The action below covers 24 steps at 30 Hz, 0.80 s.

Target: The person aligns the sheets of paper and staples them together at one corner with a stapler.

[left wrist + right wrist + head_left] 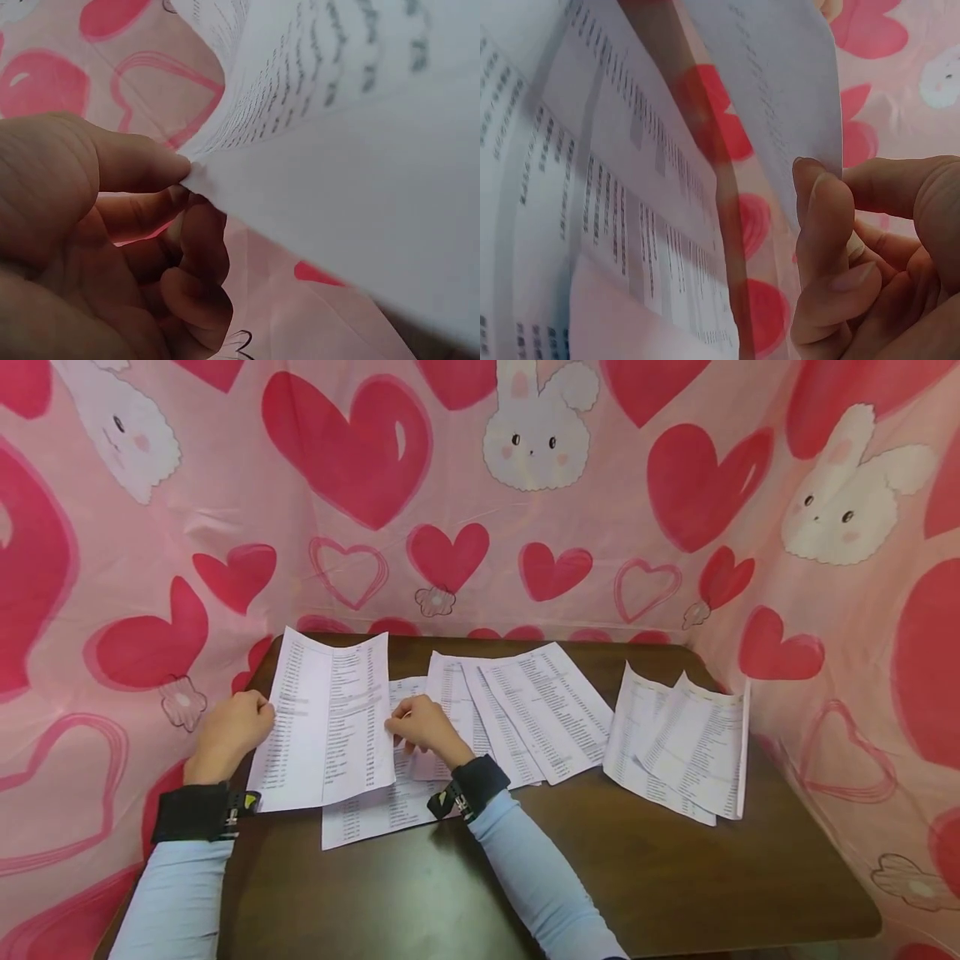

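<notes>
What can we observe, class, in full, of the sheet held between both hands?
The held sheet is white, apparently paper, with columns of dark print, some rows shaded grey, and a line down its middle. It is raised and curved, its top edge dipping. The left hand pinches one side edge, the right hand the other; it partly hides another sheet.

The counter's (697, 885) near right is offering passage; farther back, a raised sheet (326, 718), spread papers (547, 714) and a pink cloth (465, 485) are blocking the way.
</notes>
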Motion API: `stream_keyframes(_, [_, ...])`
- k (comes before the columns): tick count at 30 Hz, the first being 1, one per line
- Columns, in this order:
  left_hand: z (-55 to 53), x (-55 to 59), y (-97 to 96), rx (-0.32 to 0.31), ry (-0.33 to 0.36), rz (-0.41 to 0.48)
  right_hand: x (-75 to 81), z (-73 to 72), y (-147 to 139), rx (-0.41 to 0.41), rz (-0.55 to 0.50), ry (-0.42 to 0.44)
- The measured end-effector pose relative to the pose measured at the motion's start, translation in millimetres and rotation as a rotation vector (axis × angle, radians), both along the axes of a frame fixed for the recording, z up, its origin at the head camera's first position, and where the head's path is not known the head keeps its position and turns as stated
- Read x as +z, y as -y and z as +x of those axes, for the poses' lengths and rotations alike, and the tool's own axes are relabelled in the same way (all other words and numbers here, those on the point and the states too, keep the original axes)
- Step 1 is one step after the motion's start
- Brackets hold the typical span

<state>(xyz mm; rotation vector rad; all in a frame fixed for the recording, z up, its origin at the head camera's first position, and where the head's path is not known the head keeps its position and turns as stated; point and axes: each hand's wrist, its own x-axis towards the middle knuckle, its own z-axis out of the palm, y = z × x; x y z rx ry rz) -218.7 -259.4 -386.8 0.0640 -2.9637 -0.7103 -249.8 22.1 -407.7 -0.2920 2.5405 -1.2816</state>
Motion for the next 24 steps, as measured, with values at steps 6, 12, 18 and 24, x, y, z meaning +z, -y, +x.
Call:
stream_keyframes(6, [11.2, 6.7, 7.7, -0.029, 0.038, -0.025, 0.4, 15.4, 5.2, 0.024, 0.004, -0.016])
stream_keyframes(12, [26.0, 5.4, 19.3, -0.049, 0.088, -0.033, 0.4, 32.3, 9.5, 0.049, 0.013, -0.021])
stream_keyframes(18, [40.1, 1.2, 34.1, -0.058, 0.132, -0.034, -0.4, 45.4, 16.0, 0.084, 0.016, -0.038])
stream_keyframes(24, [48.1, -8.8, 49.1, -0.052, 0.16, -0.039, -10.9, 53.8, 26.7, 0.107, 0.042, -0.041])
